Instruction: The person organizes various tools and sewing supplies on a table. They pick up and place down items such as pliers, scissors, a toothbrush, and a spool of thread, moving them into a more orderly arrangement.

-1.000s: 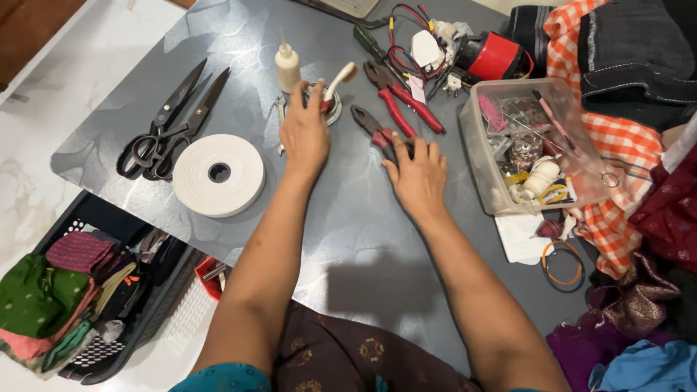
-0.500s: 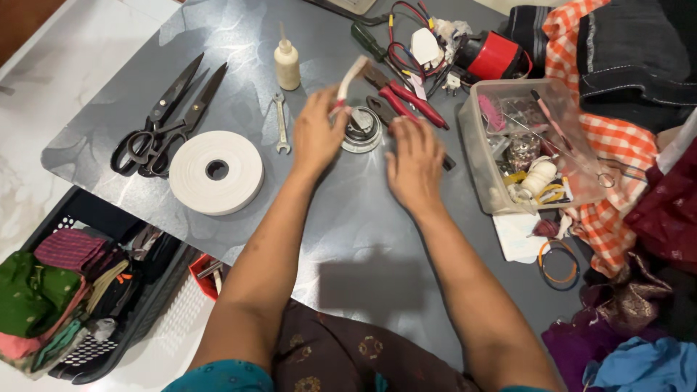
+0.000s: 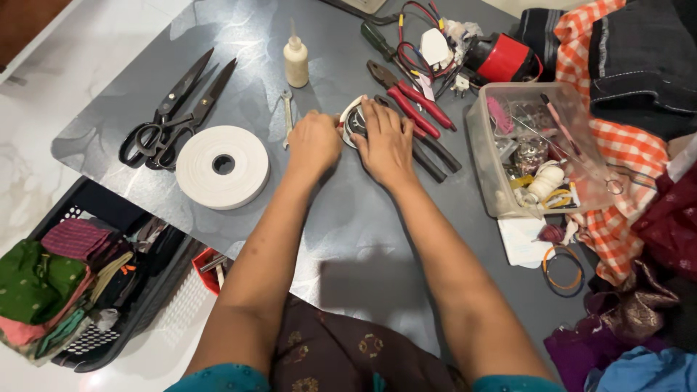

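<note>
Metal round part (image 3: 354,123) sits clasped by both hands' grips, left hand (image 3: 314,141), right hand (image 3: 386,142), beside a cream bottle (image 3: 295,62).

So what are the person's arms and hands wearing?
Both arms are bare from wrist to above the elbow, where short teal sleeves begin. The left hand and right hand wear no gloves; no rings, bangles or watch can be seen.

Grey mottled tabletop (image 3: 363,210); white round tape roll (image 3: 222,166); red-handled metal pliers (image 3: 411,96); orange-and-white checked cloth (image 3: 617,156); black steel scissors (image 3: 174,112).
</note>
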